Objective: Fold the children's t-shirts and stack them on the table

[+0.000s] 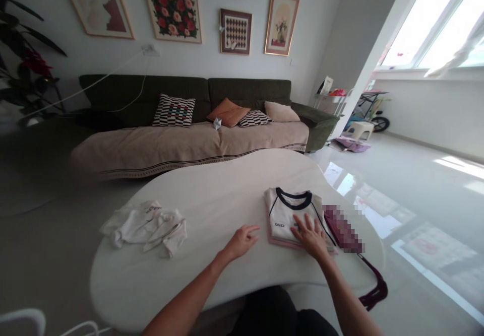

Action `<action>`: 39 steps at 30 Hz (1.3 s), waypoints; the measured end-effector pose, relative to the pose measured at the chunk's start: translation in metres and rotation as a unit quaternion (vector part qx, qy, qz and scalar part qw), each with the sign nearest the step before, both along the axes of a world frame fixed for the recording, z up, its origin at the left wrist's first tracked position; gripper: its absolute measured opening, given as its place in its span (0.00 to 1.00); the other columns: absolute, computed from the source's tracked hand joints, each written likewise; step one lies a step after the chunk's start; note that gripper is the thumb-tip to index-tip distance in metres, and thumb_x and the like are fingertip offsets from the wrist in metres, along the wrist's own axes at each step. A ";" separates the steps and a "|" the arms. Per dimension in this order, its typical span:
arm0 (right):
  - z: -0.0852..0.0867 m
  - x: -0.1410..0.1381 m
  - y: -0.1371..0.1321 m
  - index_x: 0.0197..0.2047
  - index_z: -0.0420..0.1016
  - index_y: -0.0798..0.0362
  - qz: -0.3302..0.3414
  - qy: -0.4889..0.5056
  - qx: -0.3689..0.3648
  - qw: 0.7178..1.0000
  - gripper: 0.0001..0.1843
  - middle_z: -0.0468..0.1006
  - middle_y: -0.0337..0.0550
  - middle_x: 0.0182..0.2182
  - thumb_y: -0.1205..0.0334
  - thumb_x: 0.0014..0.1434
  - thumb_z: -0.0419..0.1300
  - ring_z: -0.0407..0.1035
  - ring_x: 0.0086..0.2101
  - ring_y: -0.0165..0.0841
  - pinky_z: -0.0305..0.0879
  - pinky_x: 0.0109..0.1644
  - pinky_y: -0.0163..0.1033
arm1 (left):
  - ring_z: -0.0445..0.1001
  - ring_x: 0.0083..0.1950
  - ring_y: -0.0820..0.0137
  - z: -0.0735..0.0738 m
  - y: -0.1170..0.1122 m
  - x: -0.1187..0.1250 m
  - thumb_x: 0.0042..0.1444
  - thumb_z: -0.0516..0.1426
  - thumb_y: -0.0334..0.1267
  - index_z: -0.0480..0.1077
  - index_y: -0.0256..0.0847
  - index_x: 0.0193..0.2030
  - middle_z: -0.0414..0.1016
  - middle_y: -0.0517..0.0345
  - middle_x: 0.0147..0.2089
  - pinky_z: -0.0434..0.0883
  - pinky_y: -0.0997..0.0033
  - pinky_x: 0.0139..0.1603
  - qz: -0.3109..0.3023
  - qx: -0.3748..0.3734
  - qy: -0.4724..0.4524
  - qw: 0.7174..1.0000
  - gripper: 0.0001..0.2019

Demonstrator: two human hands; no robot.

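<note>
My right hand (pixel 310 234) lies with fingers spread on a folded white T-shirt (pixel 282 210) that has a dark navy collar and small dark lettering. Pink fabric (pixel 275 242) shows along the lower edge beneath it. Left of this stack, my left hand (pixel 242 240) hovers over or rests on the table, holding nothing, its index finger stretched out and the others loosely bent. A crumpled white garment (pixel 151 227) lies at the table's left side. Beside the folded shirt is a blurred-out dark red item (pixel 344 229) with a dark strap (pixel 374 290) hanging past the table edge.
The white, curved-edge table (pixel 212 195) stands in front of me. Behind it runs a dark green sofa (pixel 249 91) with a beige cover and several cushions. Glossy floor (pixel 427 185) lies to the right, with a small stool (pixel 361 129) farther back. A plant (pixel 26 64) stands at left.
</note>
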State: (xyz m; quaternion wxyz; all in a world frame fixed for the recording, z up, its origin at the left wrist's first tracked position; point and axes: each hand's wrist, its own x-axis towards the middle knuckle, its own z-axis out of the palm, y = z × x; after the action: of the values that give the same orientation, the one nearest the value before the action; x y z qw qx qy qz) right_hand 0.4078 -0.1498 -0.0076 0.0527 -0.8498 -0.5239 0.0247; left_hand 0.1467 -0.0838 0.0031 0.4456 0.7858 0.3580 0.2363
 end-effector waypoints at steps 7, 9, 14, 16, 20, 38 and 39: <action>-0.006 -0.038 -0.033 0.61 0.54 0.48 -0.021 -0.032 0.079 0.996 0.27 0.51 0.47 0.62 0.56 0.59 0.42 0.38 0.60 0.49 0.47 0.57 0.54 | 0.71 0.41 0.67 0.013 -0.006 -0.163 0.54 0.49 0.42 0.70 0.40 0.44 0.72 0.51 0.46 0.68 0.67 0.45 0.211 0.119 0.060 0.968 0.16; -0.016 -0.066 -0.046 0.60 0.57 0.54 0.000 -0.027 0.103 0.994 0.26 0.53 0.51 0.60 0.60 0.58 0.42 0.42 0.60 0.47 0.47 0.58 0.51 | 0.69 0.46 0.65 0.019 0.000 -0.200 0.54 0.48 0.40 0.70 0.40 0.42 0.72 0.51 0.44 0.64 0.64 0.51 0.279 0.194 0.101 0.935 0.14; -0.035 -0.143 -0.070 0.56 0.63 0.56 0.065 0.004 0.070 0.995 0.24 0.59 0.54 0.57 0.62 0.58 0.42 0.48 0.58 0.48 0.53 0.54 0.50 | 0.65 0.51 0.59 0.017 0.007 -0.243 0.50 0.53 0.37 0.68 0.35 0.46 0.69 0.45 0.47 0.61 0.62 0.53 0.393 0.214 0.237 0.863 0.16; -0.039 -0.158 -0.074 0.56 0.63 0.56 0.051 -0.024 0.068 0.996 0.25 0.59 0.54 0.57 0.62 0.58 0.42 0.47 0.58 0.50 0.54 0.53 0.51 | 0.67 0.48 0.59 0.010 0.007 -0.243 0.50 0.53 0.35 0.69 0.35 0.45 0.70 0.45 0.45 0.62 0.64 0.49 0.384 0.165 0.262 0.870 0.15; -0.042 -0.157 -0.077 0.57 0.63 0.55 0.075 -0.050 0.084 0.992 0.25 0.61 0.52 0.56 0.59 0.58 0.42 0.48 0.58 0.48 0.53 0.55 0.48 | 0.69 0.42 0.63 0.002 0.007 -0.231 0.51 0.51 0.33 0.71 0.38 0.37 0.72 0.51 0.37 0.62 0.68 0.43 0.356 0.141 0.246 0.890 0.09; -0.005 -0.200 -0.066 0.41 0.70 0.55 0.219 0.297 0.146 0.918 0.16 0.73 0.44 0.29 0.63 0.52 0.46 0.69 0.31 0.32 0.63 0.38 0.34 | 0.67 0.46 0.67 0.033 -0.105 -0.111 0.48 0.53 0.31 0.70 0.43 0.38 0.71 0.57 0.42 0.63 0.71 0.48 -0.026 0.083 0.111 0.990 0.10; -0.007 -0.198 -0.067 0.39 0.70 0.55 0.214 0.290 0.140 0.922 0.15 0.73 0.43 0.27 0.64 0.52 0.46 0.68 0.29 0.31 0.63 0.36 0.34 | 0.65 0.49 0.65 0.032 -0.101 -0.120 0.47 0.55 0.32 0.68 0.43 0.42 0.69 0.56 0.45 0.61 0.68 0.51 0.036 0.103 0.125 0.986 0.13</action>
State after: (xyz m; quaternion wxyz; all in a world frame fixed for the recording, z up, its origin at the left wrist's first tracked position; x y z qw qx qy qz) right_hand 0.2094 -0.2172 -0.0146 0.3140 -0.6571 -0.6533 0.2069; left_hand 0.0267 -0.1852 0.0353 0.3053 0.8376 0.4124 0.1876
